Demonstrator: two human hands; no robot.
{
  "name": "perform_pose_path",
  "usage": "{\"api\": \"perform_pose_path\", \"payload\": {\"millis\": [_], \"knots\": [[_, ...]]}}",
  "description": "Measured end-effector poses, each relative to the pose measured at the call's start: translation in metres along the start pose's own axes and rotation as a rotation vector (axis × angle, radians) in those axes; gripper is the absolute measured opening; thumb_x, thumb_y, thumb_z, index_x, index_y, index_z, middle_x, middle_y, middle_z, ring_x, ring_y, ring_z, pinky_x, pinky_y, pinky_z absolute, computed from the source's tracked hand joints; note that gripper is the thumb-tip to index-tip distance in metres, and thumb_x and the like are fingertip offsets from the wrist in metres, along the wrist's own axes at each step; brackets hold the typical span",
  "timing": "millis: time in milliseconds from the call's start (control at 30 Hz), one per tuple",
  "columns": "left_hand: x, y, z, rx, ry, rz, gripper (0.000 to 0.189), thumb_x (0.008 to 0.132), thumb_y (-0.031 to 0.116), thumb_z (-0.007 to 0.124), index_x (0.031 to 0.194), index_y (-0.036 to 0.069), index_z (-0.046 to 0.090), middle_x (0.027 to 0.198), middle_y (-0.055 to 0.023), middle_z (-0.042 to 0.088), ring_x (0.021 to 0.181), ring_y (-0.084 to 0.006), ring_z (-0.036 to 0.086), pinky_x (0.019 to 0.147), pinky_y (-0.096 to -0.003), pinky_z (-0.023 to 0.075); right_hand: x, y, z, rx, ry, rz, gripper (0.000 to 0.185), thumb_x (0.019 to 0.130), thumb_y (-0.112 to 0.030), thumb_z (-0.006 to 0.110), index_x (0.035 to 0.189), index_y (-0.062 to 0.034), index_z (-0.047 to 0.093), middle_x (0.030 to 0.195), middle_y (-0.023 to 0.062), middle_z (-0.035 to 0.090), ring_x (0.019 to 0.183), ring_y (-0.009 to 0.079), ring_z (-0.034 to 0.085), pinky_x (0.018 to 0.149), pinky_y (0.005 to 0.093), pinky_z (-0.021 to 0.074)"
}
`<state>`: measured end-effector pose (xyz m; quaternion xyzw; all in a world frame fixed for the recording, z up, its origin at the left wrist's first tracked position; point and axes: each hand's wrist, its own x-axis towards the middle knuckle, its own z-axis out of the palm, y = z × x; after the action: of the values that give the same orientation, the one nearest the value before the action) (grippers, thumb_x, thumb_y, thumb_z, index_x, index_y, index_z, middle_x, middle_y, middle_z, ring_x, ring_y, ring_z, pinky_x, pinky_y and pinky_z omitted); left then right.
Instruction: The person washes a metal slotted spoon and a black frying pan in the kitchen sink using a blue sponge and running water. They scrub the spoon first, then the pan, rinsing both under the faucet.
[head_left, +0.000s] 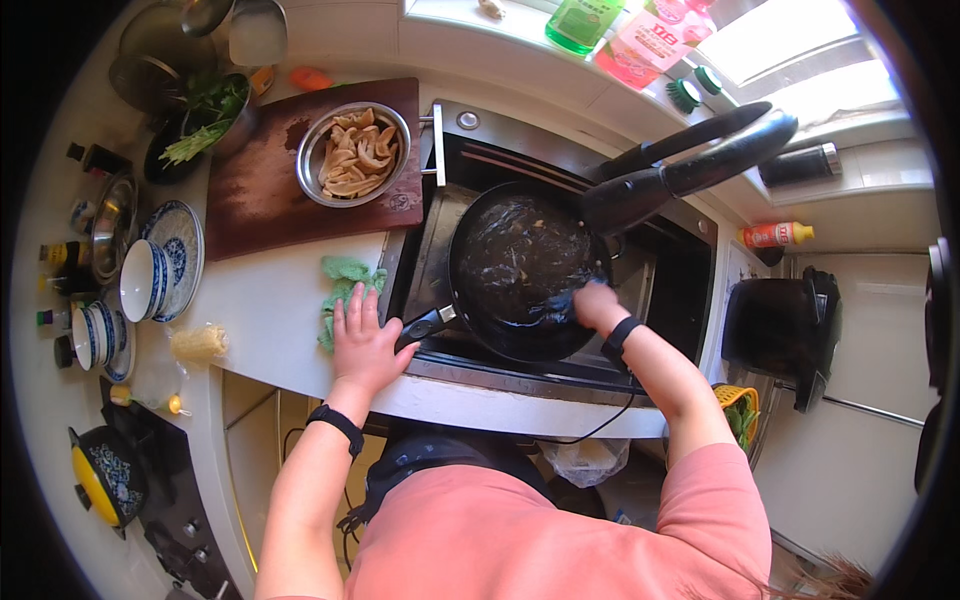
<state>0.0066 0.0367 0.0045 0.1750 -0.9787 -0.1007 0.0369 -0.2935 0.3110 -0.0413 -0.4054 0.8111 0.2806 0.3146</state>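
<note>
A dark frying pan (525, 262) with water and small bits in it rests over the sink (435, 247), below a black faucet (637, 195). My right hand (596, 304) reaches inside the pan at its lower right; its fingers are blurred, and whether they hold anything is unclear. My left hand (367, 337) lies spread at the counter's edge, fingertips on a green cloth (349, 277), its thumb by the black pan handle (424, 328). To the upper left, a metal bowl (301, 169) of light brown sliced food (360, 154) sits on a wooden cutting board (255, 210).
Blue-and-white bowls (139, 281) and plates (191, 225) stand at the left, near a packaged yellow bundle (199, 343). A pot with leafy greens (217, 97) is beyond the board. Detergent bottles (652, 41) and green brushes (684, 96) line the windowsill.
</note>
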Motion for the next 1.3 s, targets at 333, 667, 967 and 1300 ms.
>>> {"api": "perform_pose_path", "payload": {"millis": [333,667,967,1300], "knots": [[0.001,-0.001,0.002,-0.015,0.004,0.007,0.032,0.068,0.046,0.075,0.077,0.017,0.065,0.137,-0.0200,0.042,0.138,-0.0379,0.025,0.111,-0.0568,0.0178,0.096,-0.020,-0.050,0.576,0.588,0.154,0.074,0.076,-0.027,0.069,0.138,-0.0006,0.038,0.137,0.0332,0.036,0.119,0.0471,0.048,0.100,0.0440,0.0426],[0.002,0.002,-0.001,-0.019,-0.027,-0.006,0.031,0.068,0.043,0.076,0.080,0.016,0.067,0.138,-0.0192,0.040,0.138,-0.0377,0.023,0.112,-0.0542,0.0182,0.055,-0.116,-0.046,0.673,0.471,-0.523,0.067,0.082,-0.025,0.064,0.140,-0.0064,0.036,0.134,0.0229,0.046,0.119,0.0405,0.048,0.101,0.0444,0.0411],[0.001,0.003,-0.001,0.011,-0.004,0.010,0.031,0.071,0.043,0.075,0.080,0.016,0.065,0.138,-0.0198,0.041,0.138,-0.0376,0.024,0.112,-0.0540,0.0196,-0.039,-0.067,-0.004,0.387,0.016,-0.418,0.037,0.089,-0.026,0.055,0.125,-0.0171,0.058,0.110,0.0153,0.061,0.106,0.0337,0.058,0.085,0.0422,0.0494],[0.003,0.002,-0.001,-0.001,-0.012,0.002,0.031,0.069,0.044,0.075,0.079,0.017,0.067,0.138,-0.0193,0.041,0.137,-0.0376,0.025,0.111,-0.0538,0.0198,0.067,-0.009,-0.017,0.186,0.255,0.314,0.043,0.080,-0.020,0.059,0.119,-0.0032,0.055,0.123,0.0202,0.052,0.111,0.0350,0.054,0.089,0.0428,0.0503]]}}
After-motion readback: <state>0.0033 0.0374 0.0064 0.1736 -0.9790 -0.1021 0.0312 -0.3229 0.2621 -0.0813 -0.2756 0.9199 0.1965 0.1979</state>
